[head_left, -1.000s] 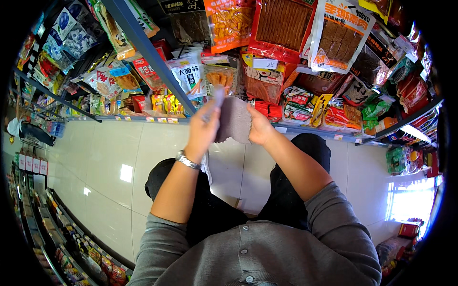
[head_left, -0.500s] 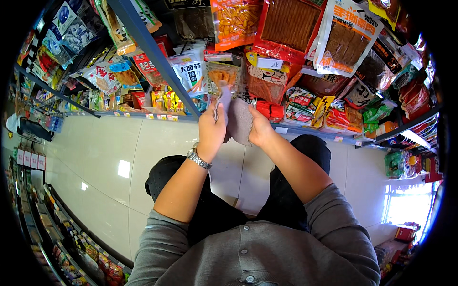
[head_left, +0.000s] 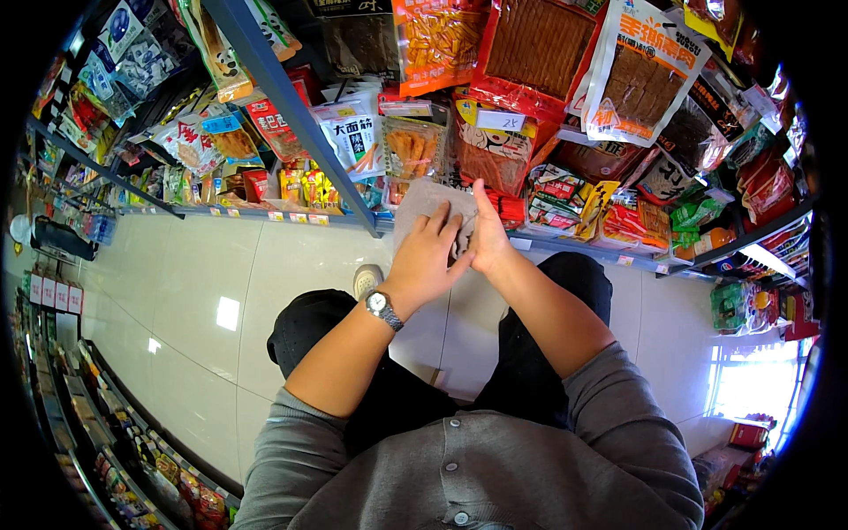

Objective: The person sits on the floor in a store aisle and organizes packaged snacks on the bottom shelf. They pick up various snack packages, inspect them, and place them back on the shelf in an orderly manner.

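Observation:
A thin grey cloth with a ragged edge is between my two hands, in front of the snack shelf. My left hand, with a metal watch on its wrist, lies across the front of the cloth with its fingers spread. My right hand stands edge-on at the cloth's right side, thumb stretched upward and palm turned toward the cloth. Its other fingers are mostly hidden, seemingly behind the cloth, which it supports.
Close beyond my hands, packaged snacks, among them an orange bag and a red bag, fill the shelf. A grey upright post stands to the left. Below are pale floor tiles and my knees. Another stocked shelf curves along the lower left.
My left hand has moved from gripping the cloth's upper left side to lying spread on its front. The cloth has opened out leftward, and my right hand has turned more edge-on.

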`<act>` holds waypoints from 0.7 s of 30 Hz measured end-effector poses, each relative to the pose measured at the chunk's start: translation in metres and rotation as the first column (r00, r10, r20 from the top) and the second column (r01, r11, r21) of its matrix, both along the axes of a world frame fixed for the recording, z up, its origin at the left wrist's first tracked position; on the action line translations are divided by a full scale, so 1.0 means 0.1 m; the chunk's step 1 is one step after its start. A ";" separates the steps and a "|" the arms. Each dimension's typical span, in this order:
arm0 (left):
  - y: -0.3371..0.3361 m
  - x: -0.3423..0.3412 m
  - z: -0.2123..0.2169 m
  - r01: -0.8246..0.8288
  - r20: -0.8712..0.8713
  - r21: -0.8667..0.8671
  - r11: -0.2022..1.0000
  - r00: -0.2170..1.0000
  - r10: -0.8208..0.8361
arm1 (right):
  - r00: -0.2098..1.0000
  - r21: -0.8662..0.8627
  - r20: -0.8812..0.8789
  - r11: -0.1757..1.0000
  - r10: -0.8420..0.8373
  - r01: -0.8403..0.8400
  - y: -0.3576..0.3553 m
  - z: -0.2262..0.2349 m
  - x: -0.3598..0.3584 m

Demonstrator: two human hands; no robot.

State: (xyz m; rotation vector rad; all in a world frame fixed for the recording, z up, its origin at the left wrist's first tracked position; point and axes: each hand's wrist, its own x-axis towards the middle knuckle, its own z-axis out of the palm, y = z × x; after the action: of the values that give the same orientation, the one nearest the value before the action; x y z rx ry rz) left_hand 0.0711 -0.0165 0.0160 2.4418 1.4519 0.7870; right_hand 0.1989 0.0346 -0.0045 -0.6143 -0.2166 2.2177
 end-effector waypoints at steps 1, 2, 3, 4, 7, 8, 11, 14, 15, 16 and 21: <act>0.00 -0.05 0.01 0.087 0.078 -0.030 0.996 0.993 -0.085 | 0.994 -0.119 0.105 0.993 0.006 0.006 0.02 0.01 0.01; 0.00 -0.11 0.02 0.177 0.156 -0.055 0.983 0.974 -0.167 | 0.987 -0.096 0.161 0.995 0.017 -0.002 0.04 -0.02 0.03; 0.00 -0.18 0.05 0.267 0.236 -0.072 0.961 0.941 -0.244 | 0.976 -0.073 0.218 0.997 0.027 -0.011 0.08 -0.07 0.06; 0.02 -0.24 0.09 0.172 0.371 -0.110 0.979 0.921 -0.120 | 0.961 -0.051 0.274 0.998 0.034 -0.021 0.11 -0.09 0.09; 0.12 -0.52 0.20 -0.034 0.632 -0.285 0.958 0.744 0.214 | 0.990 0.121 0.139 0.991 0.039 -0.056 0.13 -0.04 0.13; 0.17 -0.64 0.08 -0.052 0.669 -0.340 0.939 0.688 0.281 | 0.993 0.180 0.108 0.981 0.055 -0.074 0.12 0.00 0.14; 0.23 -0.76 0.06 0.172 0.725 -0.564 0.807 0.571 0.385 | 0.990 0.173 0.061 0.976 0.127 -0.135 0.06 0.10 0.19; 0.18 -0.69 0.12 0.308 0.737 -0.627 0.716 0.531 0.417 | 0.991 0.179 0.080 0.976 0.111 -0.124 0.05 0.11 0.18; 0.16 -0.68 0.09 0.295 0.740 -0.628 0.720 0.512 0.436 | 0.991 0.184 0.091 0.976 0.101 -0.116 0.05 0.11 0.18; 0.16 -0.68 0.05 0.283 0.742 -0.630 0.723 0.493 0.454 | 0.988 0.183 0.123 0.976 0.094 -0.116 0.05 0.10 0.17; 0.22 -0.91 -0.26 0.385 0.752 -0.659 0.646 0.370 0.546 | 0.910 0.271 0.407 0.940 0.081 -0.205 0.09 -0.17 0.14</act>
State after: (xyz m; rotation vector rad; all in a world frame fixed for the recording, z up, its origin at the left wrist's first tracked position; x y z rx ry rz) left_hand -0.0199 0.0058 -0.0102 0.8406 1.0219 1.0172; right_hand 0.2124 0.0437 -0.0219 -0.8835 -0.8254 2.1171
